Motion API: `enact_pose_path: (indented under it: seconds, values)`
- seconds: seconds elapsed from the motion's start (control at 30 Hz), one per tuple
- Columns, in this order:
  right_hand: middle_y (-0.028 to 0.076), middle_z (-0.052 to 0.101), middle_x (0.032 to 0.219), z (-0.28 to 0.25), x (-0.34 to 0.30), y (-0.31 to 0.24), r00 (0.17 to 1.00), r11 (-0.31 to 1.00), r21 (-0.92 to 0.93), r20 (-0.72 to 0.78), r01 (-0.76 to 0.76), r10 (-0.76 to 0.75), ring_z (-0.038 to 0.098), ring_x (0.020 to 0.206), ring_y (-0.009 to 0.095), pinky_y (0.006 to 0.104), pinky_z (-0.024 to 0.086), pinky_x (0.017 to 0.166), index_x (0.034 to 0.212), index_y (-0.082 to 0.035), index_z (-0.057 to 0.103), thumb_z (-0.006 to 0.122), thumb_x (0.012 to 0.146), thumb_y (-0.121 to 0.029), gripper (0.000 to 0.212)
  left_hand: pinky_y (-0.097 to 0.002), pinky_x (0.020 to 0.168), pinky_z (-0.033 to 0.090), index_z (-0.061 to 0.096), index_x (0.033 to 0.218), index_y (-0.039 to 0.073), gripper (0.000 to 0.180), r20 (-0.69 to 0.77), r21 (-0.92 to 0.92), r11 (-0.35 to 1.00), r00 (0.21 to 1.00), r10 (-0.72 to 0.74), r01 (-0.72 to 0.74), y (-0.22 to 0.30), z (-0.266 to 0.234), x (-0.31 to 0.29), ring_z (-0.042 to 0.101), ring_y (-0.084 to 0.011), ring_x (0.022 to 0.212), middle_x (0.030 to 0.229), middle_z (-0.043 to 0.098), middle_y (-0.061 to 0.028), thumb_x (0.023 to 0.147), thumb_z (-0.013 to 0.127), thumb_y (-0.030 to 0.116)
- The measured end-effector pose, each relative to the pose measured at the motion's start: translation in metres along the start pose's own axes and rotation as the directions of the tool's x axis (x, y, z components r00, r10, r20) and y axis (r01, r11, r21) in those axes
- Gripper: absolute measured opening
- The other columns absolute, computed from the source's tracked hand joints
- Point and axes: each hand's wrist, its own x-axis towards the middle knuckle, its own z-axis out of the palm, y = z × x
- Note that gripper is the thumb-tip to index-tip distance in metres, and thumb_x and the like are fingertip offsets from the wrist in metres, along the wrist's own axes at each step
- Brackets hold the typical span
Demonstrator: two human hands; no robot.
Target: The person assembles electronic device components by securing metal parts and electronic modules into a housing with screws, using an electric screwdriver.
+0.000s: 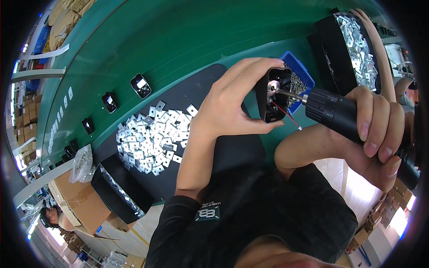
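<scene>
My left hand (225,100) grips a small black rectangular housing (273,115), its open side turned to the right. Inside it sits a shiny metal piece (272,87). A thin red wire (287,115) with a small white plug hangs out of the housing. The fingers of my right hand (380,125) are wrapped round a black electric screwdriver (333,109). Its bit (291,94) reaches into the housing, up to the metal piece; whether a screw is at the tip I cannot tell.
Behind the housing stands a blue tray (309,77) of screws. A black box (322,51) of metal pieces is at the far right, beside another person's arm (380,49). Square metal plates (152,138) lie heaped on a dark mat (201,85). Several black housings (141,86) stand left.
</scene>
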Motion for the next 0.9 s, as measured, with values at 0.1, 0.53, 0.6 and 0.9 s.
enact_pose_path:
  seconds: [0.1,0.53,0.6,0.9]
  values:
    - [-0.005,0.056,0.068,-0.008,0.001,-0.013,0.999,0.991,-0.125,0.027,-0.038,0.041,0.055,0.06,0.006,0.0221,0.043,0.065,0.096,-0.012,0.057,0.066,0.068,-0.016,0.03,-0.0356,0.086,0.05,0.054,0.12,0.001,0.075,-0.004,-0.023,1.0,1.0,-0.001,0.001,-0.001,0.0,-0.001,0.059,-0.0298,0.103,0.115,0.059,-0.0144,0.053,0.083,0.018]
    - [-0.005,0.055,0.068,-0.007,0.01,-0.02,0.975,0.965,-0.159,0.04,-0.21,0.218,0.055,0.06,0.006,0.0221,0.043,0.065,0.096,-0.012,0.057,0.065,0.068,-0.016,0.03,-0.0353,0.086,0.05,0.052,0.123,0.001,0.077,0.026,-0.014,1.0,1.0,0.007,-0.007,-0.001,-0.002,0.0,0.059,-0.0306,0.103,0.115,0.059,-0.0149,0.053,0.083,0.016]
    - [-0.006,0.055,0.068,-0.011,0.011,-0.024,0.969,0.959,-0.161,0.045,-0.234,0.244,0.055,0.06,0.006,0.0219,0.042,0.065,0.097,-0.012,0.057,0.065,0.068,-0.016,0.03,-0.035,0.086,0.05,0.052,0.123,0.001,0.078,0.031,0.0,1.0,0.999,-0.005,0.005,0.0,-0.002,0.0,0.059,-0.0305,0.103,0.116,0.059,-0.0147,0.053,0.083,0.016]
    - [-0.005,0.055,0.069,0.006,0.01,-0.012,0.989,0.953,-0.267,0.007,-0.141,0.149,0.055,0.062,0.006,0.0221,0.042,0.066,0.098,-0.012,0.057,0.064,0.069,-0.016,0.031,-0.035,0.086,0.049,0.052,0.124,0.001,0.079,0.022,-0.011,1.0,1.0,0.015,-0.015,-0.002,-0.003,-0.001,0.059,-0.0305,0.103,0.116,0.059,-0.0145,0.053,0.084,0.016]
